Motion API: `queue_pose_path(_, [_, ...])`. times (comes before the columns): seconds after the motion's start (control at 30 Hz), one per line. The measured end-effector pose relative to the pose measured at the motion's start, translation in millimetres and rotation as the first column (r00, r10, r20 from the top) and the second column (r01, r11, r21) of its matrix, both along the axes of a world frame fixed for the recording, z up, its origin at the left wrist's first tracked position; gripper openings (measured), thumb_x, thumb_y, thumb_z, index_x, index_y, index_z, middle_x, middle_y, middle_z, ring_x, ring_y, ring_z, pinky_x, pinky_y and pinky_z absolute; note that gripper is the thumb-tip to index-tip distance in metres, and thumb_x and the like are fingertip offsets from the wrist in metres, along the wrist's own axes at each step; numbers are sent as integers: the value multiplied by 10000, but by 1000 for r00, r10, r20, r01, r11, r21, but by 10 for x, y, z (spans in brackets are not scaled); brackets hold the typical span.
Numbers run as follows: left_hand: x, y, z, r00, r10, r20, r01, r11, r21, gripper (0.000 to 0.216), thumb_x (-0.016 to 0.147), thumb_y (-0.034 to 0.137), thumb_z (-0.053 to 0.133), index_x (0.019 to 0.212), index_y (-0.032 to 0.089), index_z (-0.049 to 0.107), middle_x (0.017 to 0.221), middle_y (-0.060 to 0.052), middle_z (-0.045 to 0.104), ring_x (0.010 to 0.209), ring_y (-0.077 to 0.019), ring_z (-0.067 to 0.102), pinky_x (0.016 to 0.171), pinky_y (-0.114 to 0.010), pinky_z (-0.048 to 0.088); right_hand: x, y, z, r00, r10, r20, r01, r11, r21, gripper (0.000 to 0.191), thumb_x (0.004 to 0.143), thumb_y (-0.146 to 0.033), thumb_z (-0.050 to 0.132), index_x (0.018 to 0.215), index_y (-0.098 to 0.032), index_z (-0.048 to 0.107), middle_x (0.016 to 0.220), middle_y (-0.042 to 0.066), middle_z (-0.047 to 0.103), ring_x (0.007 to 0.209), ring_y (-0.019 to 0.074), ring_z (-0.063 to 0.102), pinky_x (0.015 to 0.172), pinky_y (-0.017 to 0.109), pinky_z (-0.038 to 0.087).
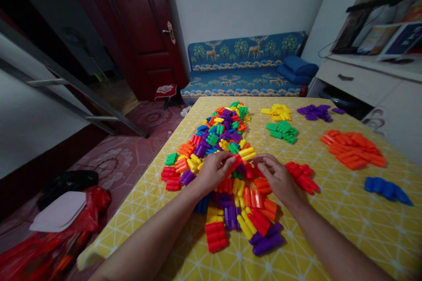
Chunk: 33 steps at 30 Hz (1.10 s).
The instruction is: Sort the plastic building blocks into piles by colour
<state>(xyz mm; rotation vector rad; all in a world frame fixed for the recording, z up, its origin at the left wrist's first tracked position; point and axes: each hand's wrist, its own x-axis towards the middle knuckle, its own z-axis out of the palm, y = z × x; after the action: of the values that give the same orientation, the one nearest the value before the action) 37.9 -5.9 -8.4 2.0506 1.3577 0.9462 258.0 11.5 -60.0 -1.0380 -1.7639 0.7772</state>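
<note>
Left hand (pixel 216 169), fingers pinching a red-and-yellow block pair (pixel 242 155), clock's centre; right hand (pixel 274 173), four o'clock, fingers narrowly curled, grip I cannot tell; mixed heap (pixel 213 139), eleven o'clock; red pile (pixel 303 177), four o'clock beyond, might scatter if those knuckles drift outward.

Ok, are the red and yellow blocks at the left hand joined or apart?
Seemingly joined: the yellow block meets the red block in the left hand end to end, no gap visible. Whether locked, cannot tell.
</note>
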Motion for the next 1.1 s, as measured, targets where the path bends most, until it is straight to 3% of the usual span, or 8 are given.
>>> queue_pose_path(0.1, [-5,-2,4,1000,19,3,-19,1000,5,384,974,411,430,837,137,662,758,-28,665,671,-143,569,582,-223,359,-52,-66,72,1000,-3,25,2,999,33,209,937,-332,504,1071,-241,636,1102,58,665,1055,201,626,944,357,507])
queue_pose_path(0.27, [4,-38,53,996,-57,-72,58,998,9,357,978,370,429,811,145,650,742,-29,661,665,-143,572,592,-225,365,-118,-173,165,999,-31,9,30,991,127,544,878,-308,623,1393,-276,448,1334,73,581,1081,198,609,937,366,518])
queue_pose_path(0.37, [-13,-27,37,989,-103,-109,107,994,32,334,972,367,447,842,148,663,764,-39,675,673,-144,586,599,-223,376,-125,-176,146,999,20,25,-24,988,149,259,905,-300,592,1152,-258,655,1114,58,689,1011,198,639,908,356,529])
queue_pose_path(0.47, [-53,21,-12,999,15,-46,-12,998,57,315,955,347,470,843,137,676,733,-42,668,655,-146,582,586,-223,378,-142,-135,112,992,-90,-93,96,994,57,183,903,-340,594,987,-219,702,987,76,716,945,208,668,849,355,555])
queue_pose_path(0.6, [-101,72,-56,966,176,188,-184,983,23,331,940,384,489,895,119,683,649,-13,620,566,-123,537,526,-210,372,-207,-99,121,961,-80,-264,57,994,-93,434,889,-357,598,1301,-228,547,1271,120,632,1024,213,674,850,373,575])
queue_pose_path(0.7, [-105,68,-64,943,177,281,-189,982,15,351,933,420,510,963,118,686,701,-21,651,584,-122,560,541,-208,405,-242,-115,144,996,4,-91,-5,1000,-19,414,885,-333,589,1289,-245,567,1298,103,615,1127,228,629,949,414,533])
queue_pose_path(0.9, [-55,26,-81,994,1,106,-11,996,89,297,933,372,536,976,139,715,864,-70,727,755,-176,653,671,-244,477,-207,-153,107,909,-123,399,85,990,111,400,765,-277,702,1159,-217,659,1110,106,675,1065,301,618,945,492,504])
queue_pose_path(1.1, [-2,-30,-67,991,-89,102,78,992,103,242,911,288,578,1088,154,674,911,-77,736,803,-185,682,730,-259,508,-232,-252,196,994,-96,46,96,995,8,332,864,-303,617,1192,-246,612,1180,72,646,1094,228,619,945,380,518])
